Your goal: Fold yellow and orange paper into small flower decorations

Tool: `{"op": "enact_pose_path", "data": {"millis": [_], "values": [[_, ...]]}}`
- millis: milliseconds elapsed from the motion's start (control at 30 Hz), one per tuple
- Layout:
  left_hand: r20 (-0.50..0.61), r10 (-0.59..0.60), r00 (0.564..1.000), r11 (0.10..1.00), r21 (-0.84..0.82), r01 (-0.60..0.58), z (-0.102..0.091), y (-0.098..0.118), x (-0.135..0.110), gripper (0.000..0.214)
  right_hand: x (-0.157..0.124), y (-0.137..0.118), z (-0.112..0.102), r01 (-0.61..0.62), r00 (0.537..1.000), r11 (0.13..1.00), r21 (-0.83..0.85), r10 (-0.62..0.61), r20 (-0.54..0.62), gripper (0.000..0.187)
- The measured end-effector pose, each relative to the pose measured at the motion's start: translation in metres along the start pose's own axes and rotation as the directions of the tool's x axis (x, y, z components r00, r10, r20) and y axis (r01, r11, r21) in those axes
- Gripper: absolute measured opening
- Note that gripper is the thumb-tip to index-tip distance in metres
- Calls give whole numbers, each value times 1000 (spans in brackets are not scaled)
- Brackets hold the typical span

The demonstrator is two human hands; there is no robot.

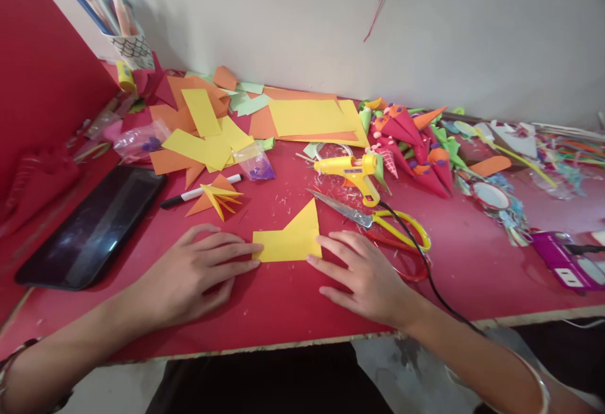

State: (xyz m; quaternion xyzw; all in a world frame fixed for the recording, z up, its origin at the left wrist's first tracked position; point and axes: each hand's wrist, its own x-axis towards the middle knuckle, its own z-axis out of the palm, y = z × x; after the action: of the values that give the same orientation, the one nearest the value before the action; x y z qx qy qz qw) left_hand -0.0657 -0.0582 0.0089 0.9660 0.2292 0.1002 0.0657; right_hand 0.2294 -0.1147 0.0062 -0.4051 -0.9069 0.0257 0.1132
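A folded piece of yellow paper (287, 244) lies flat on the red tabletop in front of me, with a pointed flap standing up at its right end. My left hand (201, 269) rests with fingers stretched out, two fingertips touching the paper's left edge. On the other side, my right hand (362, 272) has its fingers spread, and its fingertips press on the paper's right end. Scissors (378, 217) with yellow and red handles lie just beyond my right hand. A folded yellow and orange paper piece (218, 196) sits past my left hand, against a black and white marker (201, 191).
A yellow glue gun (352, 174) lies behind the scissors, its black cord trailing past my right forearm. Left is a phone (92, 228). Paper sheets (307, 116), colourful cones (411, 140) and a pen cup (133, 48) line the back. A purple power strip (567, 259) is at right.
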Motion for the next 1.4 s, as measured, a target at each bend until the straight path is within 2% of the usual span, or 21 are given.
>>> {"op": "enact_pose_path", "data": {"millis": [167,233,333,400,533,600,700,800,900,1000,1100,1233,1300,1400], "values": [[23,-41,999,996,-76,43,0,0,-2,37,-18,5,-4,-82,997,996,22,81,17,39],[30,-48,998,994,-96,50,-1,-1,-3,36,-18,6,-7,-105,994,993,58,106,-4,33],[33,-43,999,992,-114,47,-1,-2,-3,37,-8,5,-13,-171,977,969,178,190,-100,21],[31,-32,999,992,-122,35,-2,-2,-3,38,6,2,-16,-207,962,943,259,244,-121,21],[45,-55,997,989,-136,61,-7,3,1,34,34,-5,-14,-220,975,931,290,220,32,54],[40,-91,995,986,-137,96,-11,6,5,30,43,-6,-10,-246,969,935,256,227,101,58],[-42,-145,988,980,-142,138,-20,9,11,26,49,-7,-5,-262,960,928,267,223,168,46],[-147,-148,978,979,-162,123,-30,9,17,26,49,-6,-8,-216,967,919,330,154,203,26],[-208,-79,975,992,-114,56,-36,10,24,26,50,-5,-18,-178,977,931,319,129,170,16],[-238,9,971,1000,-11,-12,-32,16,34,21,53,-4,-27,-152,985,954,257,126,115,19],[-151,28,988,996,86,-15,-16,24,45,18,57,-1,-28,-143,989,959,245,130,68,23],[44,-54,998,992,117,49,5,32,55,16,60,5,-18,-198,980,934,297,195,38,28],[106,-113,988,989,108,101,9,36,56,17,60,10,-13,-250,968,893,374,244,65,31],[165,-229,959,972,87,217,9,39,58,18,60,15,-7,-341,936,785,517,331,115,30]]}}
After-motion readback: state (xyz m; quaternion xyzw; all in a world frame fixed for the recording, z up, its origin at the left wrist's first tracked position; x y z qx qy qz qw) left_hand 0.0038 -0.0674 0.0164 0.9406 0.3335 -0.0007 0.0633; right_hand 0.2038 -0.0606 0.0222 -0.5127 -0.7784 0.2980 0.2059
